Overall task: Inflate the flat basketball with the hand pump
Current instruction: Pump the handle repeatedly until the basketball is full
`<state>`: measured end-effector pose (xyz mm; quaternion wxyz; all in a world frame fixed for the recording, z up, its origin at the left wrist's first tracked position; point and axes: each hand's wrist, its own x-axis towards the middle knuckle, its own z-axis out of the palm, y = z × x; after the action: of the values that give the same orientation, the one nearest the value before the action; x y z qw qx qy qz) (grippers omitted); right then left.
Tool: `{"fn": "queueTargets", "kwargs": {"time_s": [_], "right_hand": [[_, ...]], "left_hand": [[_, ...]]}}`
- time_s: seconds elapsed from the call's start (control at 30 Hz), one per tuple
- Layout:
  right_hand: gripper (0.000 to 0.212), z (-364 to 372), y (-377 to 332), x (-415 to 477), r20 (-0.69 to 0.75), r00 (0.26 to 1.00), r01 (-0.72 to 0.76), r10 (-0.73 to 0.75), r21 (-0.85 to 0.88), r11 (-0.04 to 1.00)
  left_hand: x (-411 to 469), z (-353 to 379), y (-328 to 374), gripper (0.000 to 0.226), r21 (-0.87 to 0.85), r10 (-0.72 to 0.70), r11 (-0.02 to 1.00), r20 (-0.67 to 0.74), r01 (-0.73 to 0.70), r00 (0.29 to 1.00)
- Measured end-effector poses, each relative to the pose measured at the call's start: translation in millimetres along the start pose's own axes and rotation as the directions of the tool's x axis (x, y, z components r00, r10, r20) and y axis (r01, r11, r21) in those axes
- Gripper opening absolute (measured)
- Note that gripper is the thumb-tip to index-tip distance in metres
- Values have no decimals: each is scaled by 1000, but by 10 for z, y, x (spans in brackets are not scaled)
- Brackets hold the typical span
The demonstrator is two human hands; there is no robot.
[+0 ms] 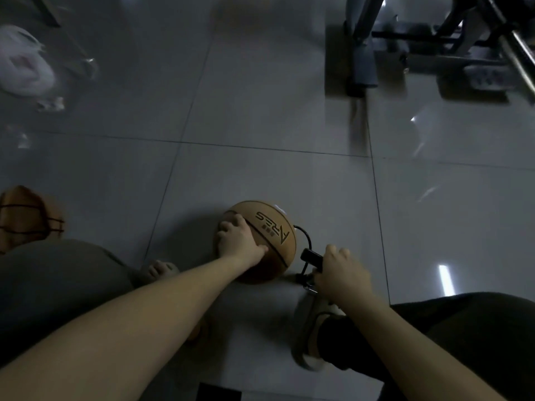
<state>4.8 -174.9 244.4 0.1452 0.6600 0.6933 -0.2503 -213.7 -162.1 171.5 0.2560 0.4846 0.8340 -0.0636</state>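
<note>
Head view. Basketball on glossy tiled floor, near the feet; tan pebbled skin, black seams, looks fairly round. Left hand curled over its top, pinning it. Right hand wrapped round black pump handle; thin hose loops to ball. Advised: straight full strokes, ball held firm, needle unbent.

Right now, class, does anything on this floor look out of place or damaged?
The second basketball at the left edge looks dented and misshapen. A white plastic bag lies loose on the floor, top left.
</note>
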Motion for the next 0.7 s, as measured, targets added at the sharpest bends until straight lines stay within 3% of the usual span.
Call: {"fn": "queueTargets", "kwargs": {"time_s": [0.2, 0.33, 0.47, 0.57, 0.7], "right_hand": [[24, -61, 4, -43, -10, 1000, 15, -15, 43, 999], [21, -68, -21, -145, -146, 983, 119, -110, 56, 991], [16, -53, -61, -216, -223, 962, 152, -158, -43, 987], [20, -30, -84, -217, -200, 964, 163, -174, -69, 984], [31, -210, -47, -209, -63, 983, 165, -170, -83, 983]], "left_hand": [[197, -257, 79, 120, 28, 36, 999, 64, -37, 997], [171, -259, 6, 120, 21, 44, 999, 59, -45, 997], [73, -134, 39, 118, 47, 44, 998, 21, -45, 999], [57, -126, 101, 119, 92, 49, 994, 23, -51, 999], [104, -243, -3, 125, 54, 69, 996, 80, -74, 994]]}}
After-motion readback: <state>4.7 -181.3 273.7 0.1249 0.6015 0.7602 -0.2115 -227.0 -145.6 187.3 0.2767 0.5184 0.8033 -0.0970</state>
